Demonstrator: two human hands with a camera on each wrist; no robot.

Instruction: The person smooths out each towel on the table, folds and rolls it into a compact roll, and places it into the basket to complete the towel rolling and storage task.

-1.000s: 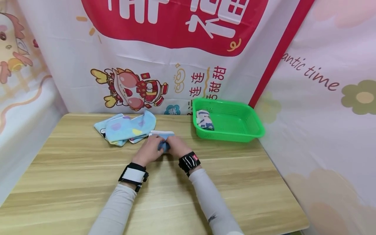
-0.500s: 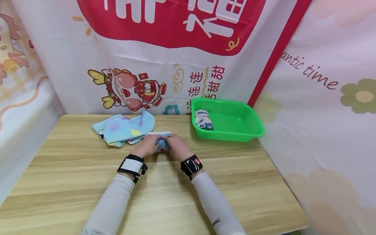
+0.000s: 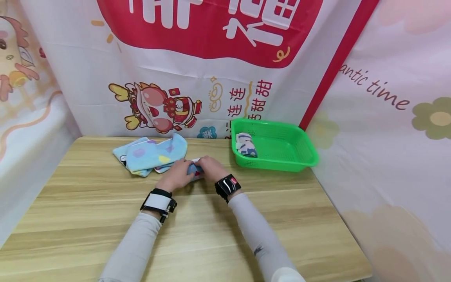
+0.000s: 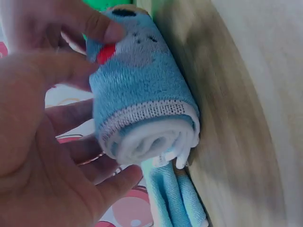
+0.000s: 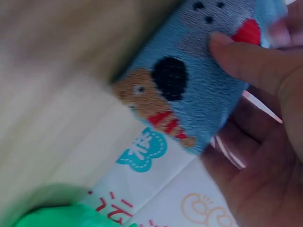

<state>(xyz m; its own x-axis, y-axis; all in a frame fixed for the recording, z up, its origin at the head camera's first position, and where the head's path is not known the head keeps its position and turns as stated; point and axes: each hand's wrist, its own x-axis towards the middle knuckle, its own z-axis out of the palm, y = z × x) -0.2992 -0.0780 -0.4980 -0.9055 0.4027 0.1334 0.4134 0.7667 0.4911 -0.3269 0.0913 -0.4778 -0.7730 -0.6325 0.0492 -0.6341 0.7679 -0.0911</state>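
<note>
A small blue towel (image 3: 195,172) with cartoon animals lies rolled up between both hands, near the middle of the table. Its spiral end with a white border shows in the left wrist view, where the rolled towel (image 4: 142,85) rests close to the wood. My left hand (image 3: 176,175) holds one side, thumb on the front and fingers behind. From the other side my right hand (image 3: 212,169) grips the roll, its thumb pressing the printed face of the towel (image 5: 199,94). A short strip of the towel's pale edge shows behind the fingers in the head view.
Light-blue folded towels (image 3: 155,154) lie in a pile just left of the hands. At the back right stands a green plastic basket (image 3: 278,164) with a rolled white-and-blue cloth (image 3: 246,145) at its left end. A printed curtain (image 3: 141,62) hangs behind the table (image 3: 105,219).
The flat part of the towel behind the hands has shortened as the roll took it up. Both hands have shifted slightly toward the back of the table.
</note>
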